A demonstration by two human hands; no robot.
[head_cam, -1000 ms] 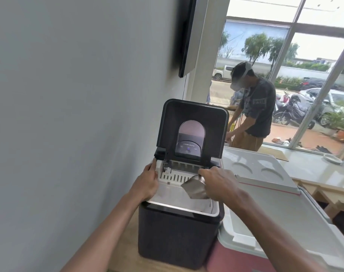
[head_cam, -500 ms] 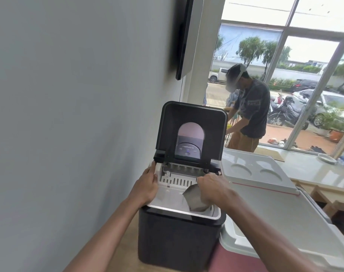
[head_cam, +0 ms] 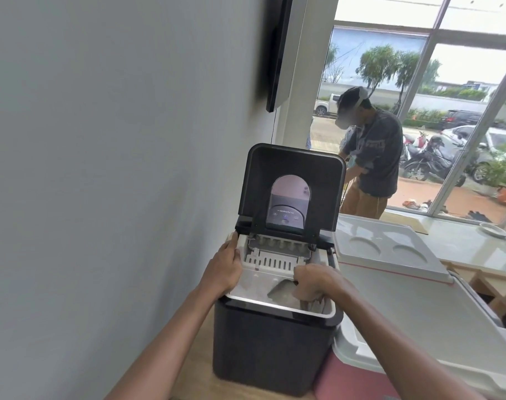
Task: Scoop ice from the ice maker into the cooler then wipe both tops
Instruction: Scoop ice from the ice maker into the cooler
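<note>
1. The ice maker (head_cam: pixel 275 336), lid raised, is seen beside the closed cooler (head_cam: pixel 419 307).
2. Its left rim is gripped by the left hand (head_cam: pixel 224 269).
3. A scoop (head_cam: pixel 283 290) is clasped inside by the right hand (head_cam: pixel 318 281).

Scoop (head_cam: pixel 280 290) largely hidden beneath right hand (head_cam: pixel 318 281); ice not discernible in basket; cooler (head_cam: pixel 419 327) cut off at right and bottom edges.

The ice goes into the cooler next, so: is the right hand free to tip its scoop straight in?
Probably not. The cooler beside the ice maker looks covered by its lid, and the right hand is down in the bin with the scoop.
</note>
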